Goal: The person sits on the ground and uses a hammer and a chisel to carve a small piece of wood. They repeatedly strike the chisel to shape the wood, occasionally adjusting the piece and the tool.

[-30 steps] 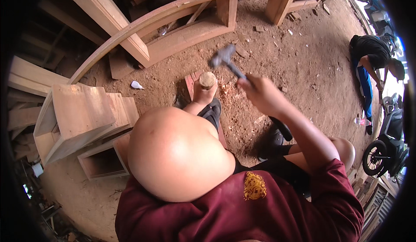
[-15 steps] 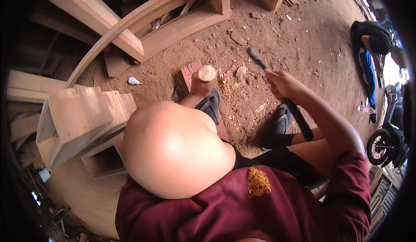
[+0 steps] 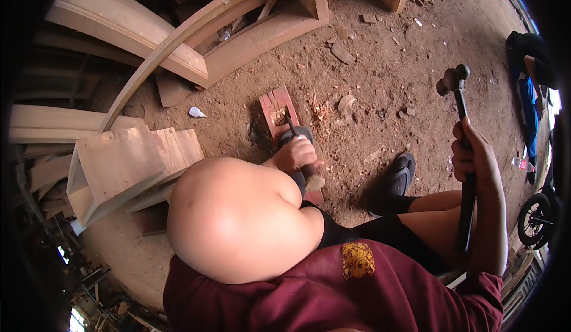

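At frame centre, the left hand (image 3: 295,153), closed round the wood chisel (image 3: 313,181), has tipped it from upright to slanting, blade at the reddish timber (image 3: 269,105)'s notch, while the right hand (image 3: 477,156), gripping the hammer (image 3: 467,207), has moved farther right, suggesting prying has replaced striking.

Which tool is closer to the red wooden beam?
The wooden-handled chisel in the left hand, slanting over the beam; the black-handled metal hammer in the right hand is farther off.

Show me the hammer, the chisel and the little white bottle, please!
Hammer (image 3: 467,207), head view: lower part of its handle.
Chisel (image 3: 314,182), head view: pale end of its handle.
Little white bottle (image 3: 195,112), head view: its body.
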`<state>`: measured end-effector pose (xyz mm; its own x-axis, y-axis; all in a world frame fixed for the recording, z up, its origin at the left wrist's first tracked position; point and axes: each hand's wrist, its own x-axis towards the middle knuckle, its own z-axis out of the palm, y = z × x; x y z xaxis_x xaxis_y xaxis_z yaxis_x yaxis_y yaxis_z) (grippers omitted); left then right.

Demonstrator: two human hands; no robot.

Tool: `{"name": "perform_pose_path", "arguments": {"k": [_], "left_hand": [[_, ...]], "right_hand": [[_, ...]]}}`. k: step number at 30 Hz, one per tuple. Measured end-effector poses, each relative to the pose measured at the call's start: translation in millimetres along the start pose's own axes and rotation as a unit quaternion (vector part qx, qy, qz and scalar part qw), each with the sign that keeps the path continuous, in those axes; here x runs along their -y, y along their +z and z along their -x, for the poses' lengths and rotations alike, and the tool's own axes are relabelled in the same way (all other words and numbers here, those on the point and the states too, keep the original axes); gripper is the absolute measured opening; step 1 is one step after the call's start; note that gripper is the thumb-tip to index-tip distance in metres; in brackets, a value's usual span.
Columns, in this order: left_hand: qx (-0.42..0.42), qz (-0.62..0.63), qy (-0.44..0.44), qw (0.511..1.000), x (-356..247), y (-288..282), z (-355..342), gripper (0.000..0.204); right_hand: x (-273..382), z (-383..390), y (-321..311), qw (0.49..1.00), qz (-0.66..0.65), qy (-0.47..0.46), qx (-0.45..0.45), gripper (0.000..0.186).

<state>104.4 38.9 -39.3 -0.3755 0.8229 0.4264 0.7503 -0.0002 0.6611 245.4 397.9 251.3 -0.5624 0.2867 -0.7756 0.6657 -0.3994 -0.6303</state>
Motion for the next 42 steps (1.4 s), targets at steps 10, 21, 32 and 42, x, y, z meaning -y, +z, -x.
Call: {"name": "perform_pose_path", "arguments": {"k": [10, 21, 32, 42], "left_hand": [[-0.344, 0.248, -0.243, 0.873, 43, -104, -25, 0.018], [-0.379, 0.327, -0.317, 0.806, 58, -80, -36, 0.026], [-0.362, 0.256, -0.252, 0.86, 63, -79, -41, 0.022], [-0.342, 0.232, -0.354, 0.839, -13, -176, -34, 0.018]], "right_hand": [[12, -5, 0, 0.993, -0.11, 0.052, 0.01, 0.036], [7, -10, 2, 0.989, -0.121, 0.056, 0.063, 0.036], [4, -18, 10, 0.986, -0.143, 0.084, 0.014, 0.036], [9, 17, 36, 0.999, 0.003, -0.012, 0.031, 0.02]]}}
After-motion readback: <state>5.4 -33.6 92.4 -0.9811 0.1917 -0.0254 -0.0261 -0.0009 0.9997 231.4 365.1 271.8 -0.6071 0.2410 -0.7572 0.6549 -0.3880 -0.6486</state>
